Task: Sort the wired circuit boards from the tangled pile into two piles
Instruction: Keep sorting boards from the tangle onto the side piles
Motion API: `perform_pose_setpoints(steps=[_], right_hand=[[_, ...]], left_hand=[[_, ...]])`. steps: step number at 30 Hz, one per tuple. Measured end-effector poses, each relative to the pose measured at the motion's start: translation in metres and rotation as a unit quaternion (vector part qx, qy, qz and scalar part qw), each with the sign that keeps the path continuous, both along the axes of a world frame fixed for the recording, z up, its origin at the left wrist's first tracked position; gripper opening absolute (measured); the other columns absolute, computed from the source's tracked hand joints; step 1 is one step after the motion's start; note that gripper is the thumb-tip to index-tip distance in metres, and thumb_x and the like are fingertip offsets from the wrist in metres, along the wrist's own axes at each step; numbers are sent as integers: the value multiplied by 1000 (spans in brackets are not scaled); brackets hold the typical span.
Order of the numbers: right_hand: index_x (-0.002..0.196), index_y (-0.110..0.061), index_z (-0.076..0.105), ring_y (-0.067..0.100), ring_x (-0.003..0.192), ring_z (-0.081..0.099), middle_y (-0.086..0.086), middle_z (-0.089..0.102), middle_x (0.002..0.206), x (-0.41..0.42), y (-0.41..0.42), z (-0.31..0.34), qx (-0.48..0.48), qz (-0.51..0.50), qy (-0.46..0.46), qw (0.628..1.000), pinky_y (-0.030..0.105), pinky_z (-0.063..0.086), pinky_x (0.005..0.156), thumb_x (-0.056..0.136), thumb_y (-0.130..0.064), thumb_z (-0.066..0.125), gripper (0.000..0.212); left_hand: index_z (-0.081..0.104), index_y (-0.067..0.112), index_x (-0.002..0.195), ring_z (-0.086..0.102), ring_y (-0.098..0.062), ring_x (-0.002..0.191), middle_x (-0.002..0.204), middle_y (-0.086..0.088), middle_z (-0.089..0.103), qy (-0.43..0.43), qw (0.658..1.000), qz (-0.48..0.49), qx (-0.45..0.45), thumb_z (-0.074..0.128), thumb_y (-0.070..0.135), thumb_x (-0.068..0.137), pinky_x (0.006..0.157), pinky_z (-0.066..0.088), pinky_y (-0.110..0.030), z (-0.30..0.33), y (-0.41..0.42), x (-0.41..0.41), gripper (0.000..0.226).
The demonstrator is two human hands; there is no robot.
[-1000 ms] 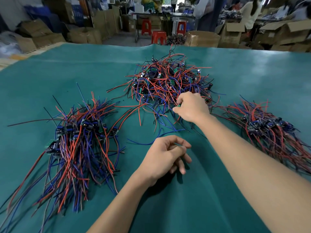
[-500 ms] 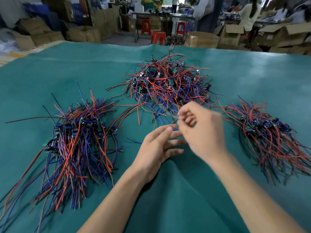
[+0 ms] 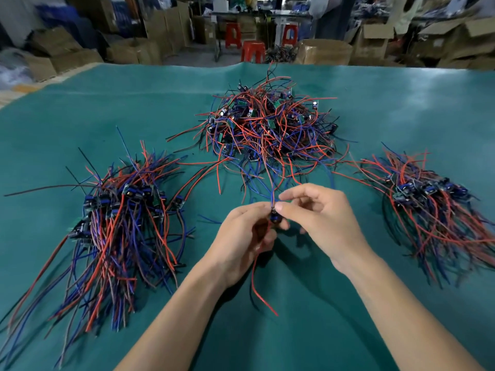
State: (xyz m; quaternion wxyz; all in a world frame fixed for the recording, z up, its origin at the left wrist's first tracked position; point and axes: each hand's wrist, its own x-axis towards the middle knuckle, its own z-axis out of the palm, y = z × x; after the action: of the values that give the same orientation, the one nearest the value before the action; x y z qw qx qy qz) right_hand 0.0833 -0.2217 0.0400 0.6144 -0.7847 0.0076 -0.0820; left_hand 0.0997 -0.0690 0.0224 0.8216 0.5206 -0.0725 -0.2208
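A tangled pile (image 3: 270, 124) of small circuit boards with red, blue and black wires lies at the table's far middle. A sorted pile (image 3: 120, 220) lies at the left, its wires trailing toward me. A second sorted pile (image 3: 434, 204) lies at the right. Between my hands is one wired circuit board (image 3: 274, 216), held above the cloth in front of the tangle. My left hand (image 3: 243, 236) grips it from below, and a red wire hangs down under that hand. My right hand (image 3: 321, 218) pinches its top with thumb and forefinger; its blue wires run up toward the tangle.
The table is covered with a teal cloth (image 3: 267, 330). Beyond its far edge stand cardboard boxes (image 3: 324, 50), red stools (image 3: 253, 50) and other work tables with people at them.
My right hand drew one board out of the tangled pile toward me. My left hand rose off the cloth and took hold of that board, so both hands now hold it.
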Motion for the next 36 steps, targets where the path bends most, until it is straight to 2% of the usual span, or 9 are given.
perform_pose_setpoints(steps=[4,7,11,13,16,18,22,29,36], right_hand=[[89,-20,78,18,65,56,10,70,66,1,-5,3,47,35,49,997,27,33,55,74,-40,79,25],[83,-15,79,12,53,52,5,63,64,-1,-5,4,111,119,85,983,23,26,47,83,-25,79,10],[90,-4,80,11,48,44,16,66,80,0,-3,2,174,79,97,977,23,27,47,89,-13,72,12],[91,-6,81,11,50,42,13,69,79,1,-3,1,170,81,94,978,20,29,45,90,-13,72,11],[88,-10,82,14,55,48,12,71,75,2,-4,0,127,71,77,986,21,32,46,88,-16,76,8],[79,-14,81,17,61,55,12,76,82,4,-8,-1,84,48,51,994,23,37,46,87,-13,77,9],[75,-20,80,16,57,63,11,74,70,5,-23,3,30,23,19,999,24,49,50,83,-14,81,10],[68,-8,73,15,46,61,11,71,61,10,-47,8,63,-78,-8,995,24,52,44,84,-7,80,18],[72,-6,71,14,46,60,6,69,58,12,-70,10,69,-169,-45,982,22,52,46,89,-8,75,18]], left_hand=[[61,2,102,29,-10,50,77,-7,61,-17,999,-33,-6,40,10,101,46,14,-25,-2,2,0,23],[63,-2,114,30,-9,51,74,-8,64,-34,998,-54,4,41,10,101,46,19,-20,-3,2,-3,28],[66,5,117,38,-9,57,96,-25,67,-16,999,-47,13,50,24,99,51,29,-18,-3,3,-2,31],[67,5,120,37,-10,60,101,-27,64,-24,998,-46,32,55,34,95,55,27,-21,-4,4,-3,39],[75,9,102,25,-17,62,96,-21,73,-64,995,-58,49,55,32,99,59,15,-33,-4,3,-5,31],[75,7,98,31,-12,61,96,-18,75,-64,995,-58,58,55,29,98,55,22,-24,-6,3,-5,30],[69,-3,100,41,-8,55,87,-17,75,-64,993,-57,77,58,25,97,53,36,-14,-8,3,-4,31],[75,9,92,37,-11,53,72,-15,71,-86,990,-82,75,61,25,93,48,30,-17,-6,2,-6,22],[75,12,87,27,-17,55,66,-14,68,-89,987,-104,89,61,27,89,54,15,-33,-4,2,-6,21]])
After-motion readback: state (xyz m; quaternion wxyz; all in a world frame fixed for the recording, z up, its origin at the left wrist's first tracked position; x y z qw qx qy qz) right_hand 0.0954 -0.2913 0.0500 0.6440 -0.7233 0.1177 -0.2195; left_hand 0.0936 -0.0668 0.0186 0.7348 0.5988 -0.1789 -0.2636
